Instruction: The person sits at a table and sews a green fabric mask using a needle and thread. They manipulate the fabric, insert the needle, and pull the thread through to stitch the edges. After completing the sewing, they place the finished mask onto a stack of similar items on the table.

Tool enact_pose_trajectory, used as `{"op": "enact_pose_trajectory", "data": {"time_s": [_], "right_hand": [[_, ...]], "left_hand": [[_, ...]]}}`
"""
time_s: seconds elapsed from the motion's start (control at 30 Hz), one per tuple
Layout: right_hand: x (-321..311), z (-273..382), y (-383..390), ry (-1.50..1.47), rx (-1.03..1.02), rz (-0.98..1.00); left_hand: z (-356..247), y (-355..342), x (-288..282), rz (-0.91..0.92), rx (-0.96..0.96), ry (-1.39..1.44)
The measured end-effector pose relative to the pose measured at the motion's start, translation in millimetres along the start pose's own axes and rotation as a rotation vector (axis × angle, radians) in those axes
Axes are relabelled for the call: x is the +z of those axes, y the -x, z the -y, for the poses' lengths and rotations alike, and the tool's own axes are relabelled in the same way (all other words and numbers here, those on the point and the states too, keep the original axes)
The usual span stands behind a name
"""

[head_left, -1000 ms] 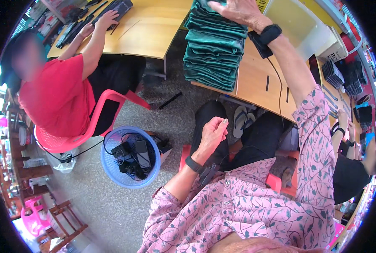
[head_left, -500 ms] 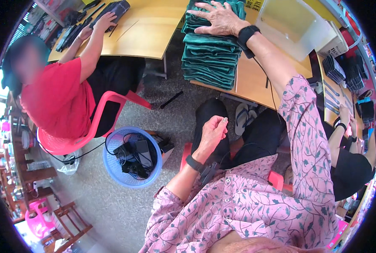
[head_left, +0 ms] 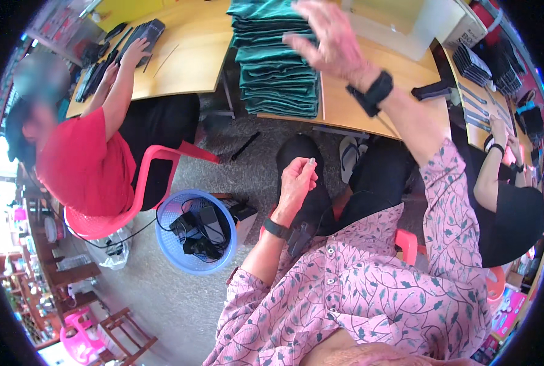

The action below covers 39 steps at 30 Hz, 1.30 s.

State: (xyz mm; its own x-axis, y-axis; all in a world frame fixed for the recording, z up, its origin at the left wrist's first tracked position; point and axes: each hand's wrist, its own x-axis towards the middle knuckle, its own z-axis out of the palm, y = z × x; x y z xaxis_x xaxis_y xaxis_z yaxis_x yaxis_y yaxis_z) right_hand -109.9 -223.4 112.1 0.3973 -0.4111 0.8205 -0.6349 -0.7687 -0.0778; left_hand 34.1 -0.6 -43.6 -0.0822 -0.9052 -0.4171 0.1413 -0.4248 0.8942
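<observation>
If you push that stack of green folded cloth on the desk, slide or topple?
The stack of green cloth would likely shear rather than slide whole: many loose layers, edges already uneven. It is probably floppy if lifted singly. The right hand is raised beside it.
</observation>
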Motion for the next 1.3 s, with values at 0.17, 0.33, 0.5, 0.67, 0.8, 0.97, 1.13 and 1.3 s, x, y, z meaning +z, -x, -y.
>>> {"op": "enact_pose_trajectory", "data": {"time_s": [0.17,0.33,0.5,0.67,0.8,0.97,1.13,1.3], "right_hand": [[-1,52,101,-0.038,0.12,0.164],[28,69,142,-0.181,0.277,0.223],[47,66,148,-0.165,0.314,0.236],[52,65,143,-0.178,0.381,0.245],[59,72,139,-0.108,0.428,0.26],[75,72,139,-0.068,0.362,0.158],[71,72,144,-0.166,0.386,0.196],[46,77,150,-0.172,0.29,0.213]], "left_hand": [[1,-2,-1,-0.025,0.001,-0.03],[7,-6,-5,-0.038,0.003,-0.079],[9,-9,-5,-0.049,-0.009,-0.095],[10,-8,-4,-0.046,-0.009,-0.096],[12,-10,-1,-0.037,-0.019,-0.124],[12,-12,-2,-0.038,-0.01,-0.158],[14,-15,-4,-0.044,0.009,-0.185],[16,-13,-4,-0.036,0.014,-0.215]]}}
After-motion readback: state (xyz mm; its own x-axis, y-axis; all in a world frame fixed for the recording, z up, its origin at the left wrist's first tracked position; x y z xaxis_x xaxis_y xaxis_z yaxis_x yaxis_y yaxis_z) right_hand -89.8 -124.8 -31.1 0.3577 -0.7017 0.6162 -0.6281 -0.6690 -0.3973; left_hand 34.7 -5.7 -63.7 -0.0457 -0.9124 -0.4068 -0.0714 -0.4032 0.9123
